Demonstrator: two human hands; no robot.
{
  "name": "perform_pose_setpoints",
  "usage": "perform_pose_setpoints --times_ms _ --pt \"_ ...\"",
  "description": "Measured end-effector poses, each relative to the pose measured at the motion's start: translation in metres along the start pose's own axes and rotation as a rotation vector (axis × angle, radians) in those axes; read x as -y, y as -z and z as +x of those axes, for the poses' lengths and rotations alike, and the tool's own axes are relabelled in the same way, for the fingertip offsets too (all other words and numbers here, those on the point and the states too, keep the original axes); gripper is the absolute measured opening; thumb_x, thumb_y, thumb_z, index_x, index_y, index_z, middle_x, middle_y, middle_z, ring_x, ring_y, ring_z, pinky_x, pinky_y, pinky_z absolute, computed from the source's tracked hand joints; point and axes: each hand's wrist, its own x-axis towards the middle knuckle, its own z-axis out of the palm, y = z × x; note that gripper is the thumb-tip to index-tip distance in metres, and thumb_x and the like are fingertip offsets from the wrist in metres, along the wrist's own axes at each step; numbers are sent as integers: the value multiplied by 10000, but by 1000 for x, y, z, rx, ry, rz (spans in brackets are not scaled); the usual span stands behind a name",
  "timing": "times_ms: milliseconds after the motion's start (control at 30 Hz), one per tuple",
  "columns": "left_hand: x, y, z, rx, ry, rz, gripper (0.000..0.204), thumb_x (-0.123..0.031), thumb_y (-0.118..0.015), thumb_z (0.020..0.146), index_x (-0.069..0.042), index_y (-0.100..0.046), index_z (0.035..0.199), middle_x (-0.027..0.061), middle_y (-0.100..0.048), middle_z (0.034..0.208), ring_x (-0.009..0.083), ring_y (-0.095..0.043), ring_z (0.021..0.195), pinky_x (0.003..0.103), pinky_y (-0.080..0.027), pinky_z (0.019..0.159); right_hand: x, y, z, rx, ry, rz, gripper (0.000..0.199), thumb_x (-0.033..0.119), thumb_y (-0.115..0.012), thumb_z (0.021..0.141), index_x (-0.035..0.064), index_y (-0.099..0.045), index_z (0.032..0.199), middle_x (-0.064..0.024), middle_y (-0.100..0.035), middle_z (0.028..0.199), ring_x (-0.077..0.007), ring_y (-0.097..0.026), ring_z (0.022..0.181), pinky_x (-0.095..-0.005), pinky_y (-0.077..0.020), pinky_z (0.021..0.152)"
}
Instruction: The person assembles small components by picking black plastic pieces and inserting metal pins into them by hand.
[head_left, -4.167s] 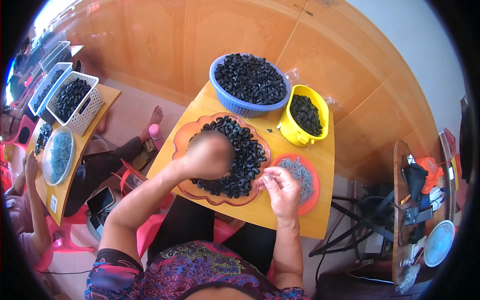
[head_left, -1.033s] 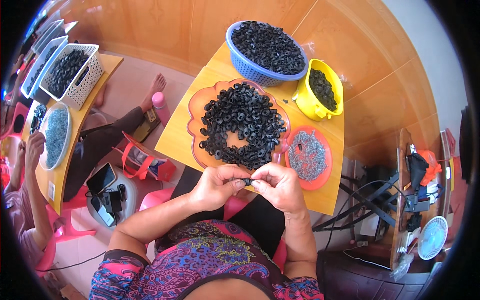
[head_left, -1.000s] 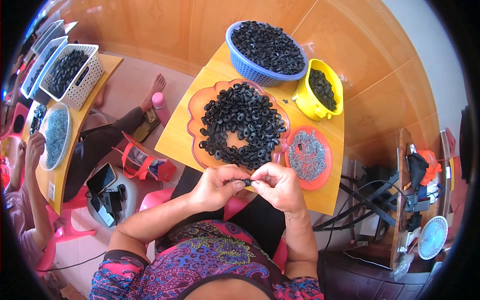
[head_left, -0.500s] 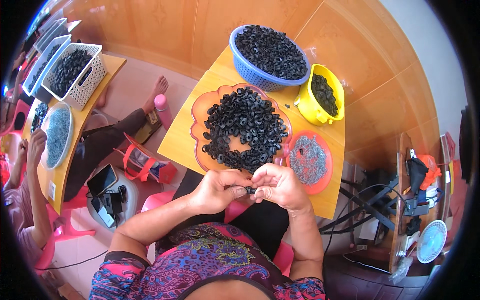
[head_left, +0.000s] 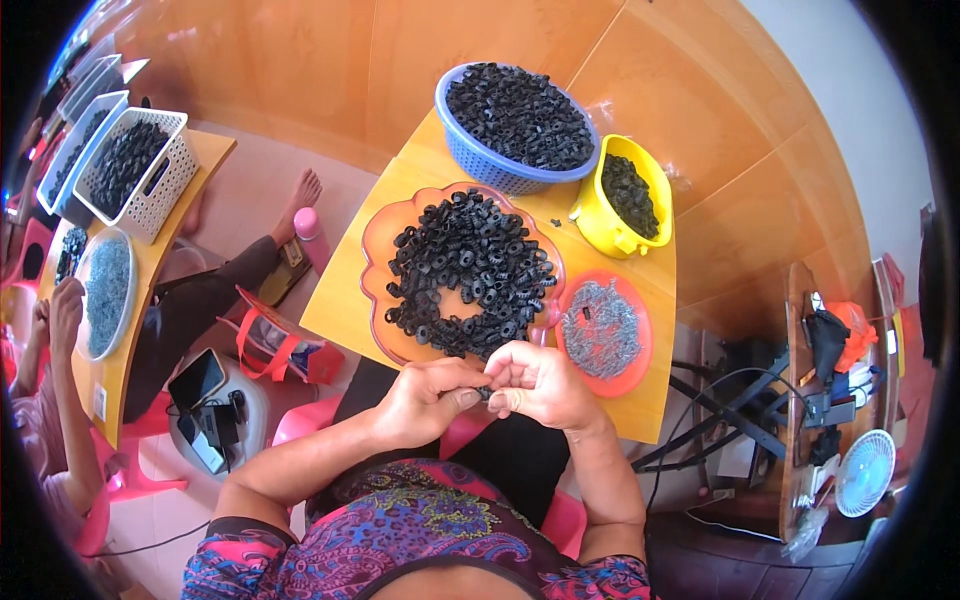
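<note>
Just off the near table edge, my left hand [head_left: 430, 400] and my right hand [head_left: 545, 388] meet fingertip to fingertip. Between them they pinch a small black plastic part [head_left: 485, 393], mostly covered by the thumbs and fingers. Right beyond the hands is an orange scalloped tray [head_left: 373, 290], heaped with similar black ring-like parts [head_left: 510, 265]; a gap in the heap bares its bottom. To the right of the tray, a round orange-red plate [head_left: 646, 345] carries a pile of thin, short metal pieces [head_left: 600, 330].
At the table's far side stand a blue basket [head_left: 465, 150] and a yellow tub [head_left: 612, 236], both filled with black parts. On the left, another person's hand [head_left: 66, 305] works at a second table with a white basket [head_left: 180, 165]. A small fan [head_left: 865, 473] stands right.
The whole view has shifted slightly, so the table and trays appear further left and lower. Both hands still pinch the small black part, with slight finger movement.
</note>
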Motion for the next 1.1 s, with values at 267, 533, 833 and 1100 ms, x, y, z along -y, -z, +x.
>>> perform_pose_setpoints --times_ms 267,533,833,1100 --pt "4 -5 -6 25 162 -314 398 -94 -600 915 66 -485 1261 38 -610 891 69 -548 772 223 -479 661 46 99 16 -669 277 -92 130 9 -574 847 -36 -601 965 -92 -633 760 -141 -616 634 -239 -499 556" --pt "-1 0 -3 131 48 39 332 -133 -647 870 54 -576 1135 111 -658 831 168 -634 753 291 -504 685 37 190 50 -988 281 -752 253 131 -654 835 -45 -643 1016 -85 -672 818 -130 -616 712 -278 -504 660" --pt "-1 2 2 127 33 47 287 -102 -647 858 61 -599 1089 112 -642 789 166 -616 709 301 -488 630 -2 200 71 -797 -13 -1127 333 39 -584 834 -44 -587 1157 -195 -676 952 -258 -668 839 -332 -515 782" --pt "-1 6 3 143 70 56 288 -109 -664 844 55 -606 1073 108 -661 806 193 -645 751 314 -506 680 -13 192 85 -719 34 -1213 304 70 -585 840 -40 -601 1123 -234 -650 1012 -330 -651 939 -378 -506 829"
